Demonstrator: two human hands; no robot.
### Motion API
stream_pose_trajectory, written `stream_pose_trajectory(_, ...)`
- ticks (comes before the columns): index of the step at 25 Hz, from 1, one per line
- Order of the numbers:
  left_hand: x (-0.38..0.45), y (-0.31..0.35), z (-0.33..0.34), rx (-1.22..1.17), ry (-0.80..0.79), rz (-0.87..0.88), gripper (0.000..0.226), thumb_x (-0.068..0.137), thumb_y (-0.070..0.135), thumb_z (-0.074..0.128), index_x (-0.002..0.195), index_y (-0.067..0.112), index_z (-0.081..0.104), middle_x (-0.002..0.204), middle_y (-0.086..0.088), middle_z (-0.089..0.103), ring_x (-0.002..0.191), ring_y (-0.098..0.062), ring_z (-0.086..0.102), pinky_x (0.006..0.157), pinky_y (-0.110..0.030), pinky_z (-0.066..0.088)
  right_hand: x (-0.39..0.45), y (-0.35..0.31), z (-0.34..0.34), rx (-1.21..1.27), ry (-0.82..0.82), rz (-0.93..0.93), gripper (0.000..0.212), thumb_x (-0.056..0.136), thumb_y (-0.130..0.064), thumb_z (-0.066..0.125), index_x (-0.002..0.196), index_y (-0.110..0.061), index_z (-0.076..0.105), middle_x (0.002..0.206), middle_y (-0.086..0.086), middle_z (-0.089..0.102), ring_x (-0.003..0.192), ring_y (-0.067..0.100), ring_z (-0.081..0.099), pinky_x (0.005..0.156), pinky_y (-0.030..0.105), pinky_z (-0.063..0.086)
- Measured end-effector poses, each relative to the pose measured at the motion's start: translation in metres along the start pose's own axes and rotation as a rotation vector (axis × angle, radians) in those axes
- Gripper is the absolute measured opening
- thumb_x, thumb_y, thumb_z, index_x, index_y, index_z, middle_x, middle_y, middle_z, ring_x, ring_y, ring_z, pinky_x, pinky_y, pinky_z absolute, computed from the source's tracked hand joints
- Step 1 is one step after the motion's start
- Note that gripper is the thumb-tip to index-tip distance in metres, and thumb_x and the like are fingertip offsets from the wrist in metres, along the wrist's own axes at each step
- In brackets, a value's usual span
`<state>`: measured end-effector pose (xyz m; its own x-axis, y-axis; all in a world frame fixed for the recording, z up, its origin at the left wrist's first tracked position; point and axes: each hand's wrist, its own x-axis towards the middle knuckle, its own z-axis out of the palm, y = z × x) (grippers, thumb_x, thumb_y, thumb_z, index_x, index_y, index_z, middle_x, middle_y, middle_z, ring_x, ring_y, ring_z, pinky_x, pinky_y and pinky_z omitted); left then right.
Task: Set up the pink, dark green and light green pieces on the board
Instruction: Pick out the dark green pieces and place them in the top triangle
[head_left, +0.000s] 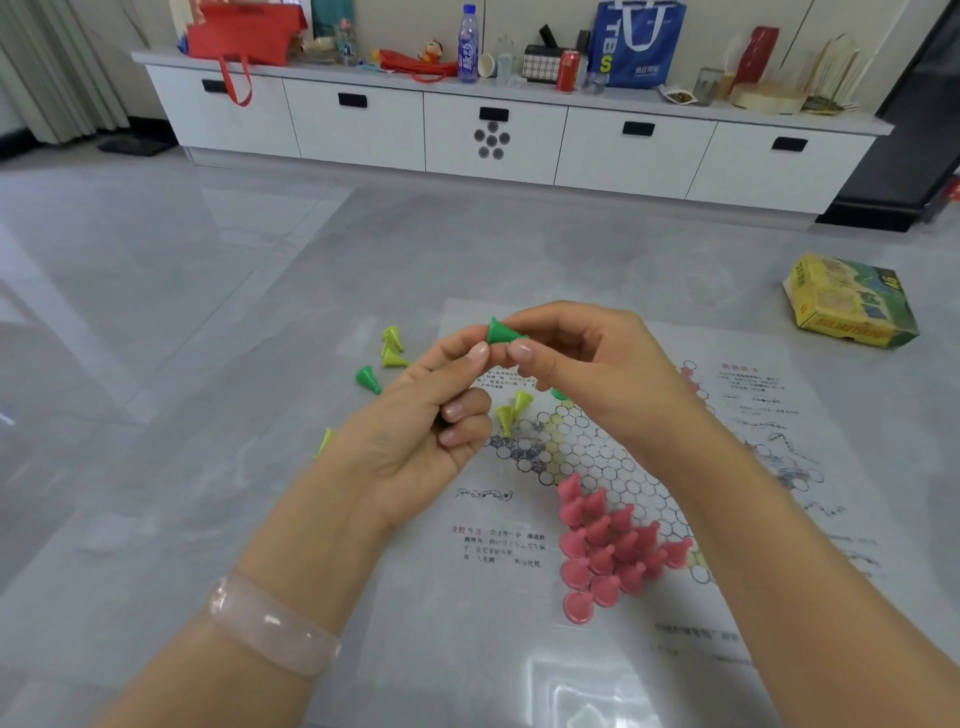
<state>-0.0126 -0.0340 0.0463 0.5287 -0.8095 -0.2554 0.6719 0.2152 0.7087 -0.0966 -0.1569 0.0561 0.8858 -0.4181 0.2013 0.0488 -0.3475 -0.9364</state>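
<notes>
Both the left hand (431, 415) and right hand (587, 374) are pinching one dark green piece (500, 331) above the board (597, 467), risking dropping it onto the standing pink pieces (610, 545) nearby and toppling them.

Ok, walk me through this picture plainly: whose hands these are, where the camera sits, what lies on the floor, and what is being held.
There is no machine here. A person wears a camera on the head, so you look down at their own two hands. The left hand and right hand together pinch one dark green piece in a fingertip grip. Below lies a paper game board with circles. The pink pieces already stand grouped on its near corner. Two light green pieces stand on the board, others lie left of it, beside another dark green one. A yellow box sits far right.
</notes>
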Motion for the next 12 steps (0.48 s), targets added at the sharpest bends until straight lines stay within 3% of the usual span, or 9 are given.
stream_pose_trajectory(4, 0.005, -0.007, -0.002, 0.026, 0.001, -0.061, 0.012, 0.087, 0.007, 0.047, 0.092, 0.012, 0.056, 0.067, 0.005, 0.065, 0.034, -0.001, 0.030, 0.031, -0.009, 0.024, -0.001, 0.003, 0.000, -0.038, 0.082, -0.041, 0.012, 0.083, -0.010, 0.064, 0.091, -0.016, 0.069, 0.081, -0.005, 0.069, 0.068, -0.004, 0.059, 0.061, 0.011, 0.045)
stream_pose_trajectory(9, 0.009, -0.007, -0.002, 0.092, 0.007, -0.068, 0.017, 0.089, 0.006, 0.046, 0.101, 0.009, 0.058, 0.069, 0.003, 0.065, 0.035, -0.001, 0.031, 0.032, -0.010, 0.025, -0.003, 0.003, -0.001, -0.022, 0.093, -0.034, 0.012, 0.083, -0.008, 0.062, 0.087, -0.018, 0.068, 0.075, -0.012, 0.066, 0.064, -0.007, 0.057, 0.059, 0.010, 0.044)
stream_pose_trajectory(10, 0.010, -0.004, -0.005, 0.180, 0.052, -0.038, 0.015, 0.089, 0.006, 0.047, 0.097, 0.010, 0.059, 0.067, 0.003, 0.064, 0.036, -0.002, 0.032, 0.033, -0.010, 0.025, -0.003, 0.004, -0.003, -0.023, 0.115, -0.025, 0.013, 0.083, -0.009, 0.062, 0.086, -0.021, 0.068, 0.075, -0.012, 0.066, 0.065, -0.007, 0.056, 0.060, 0.012, 0.046)
stream_pose_trajectory(12, 0.015, 0.006, -0.018, 0.637, 0.259, 0.133, 0.017, 0.090, 0.009, 0.049, 0.083, 0.017, 0.062, 0.062, 0.003, 0.057, 0.043, -0.007, 0.038, 0.037, -0.013, 0.028, -0.002, 0.007, -0.012, -0.006, 0.226, 0.013, 0.015, 0.083, -0.012, 0.062, 0.084, -0.026, 0.067, 0.078, -0.012, 0.067, 0.069, -0.004, 0.057, 0.066, 0.017, 0.050)
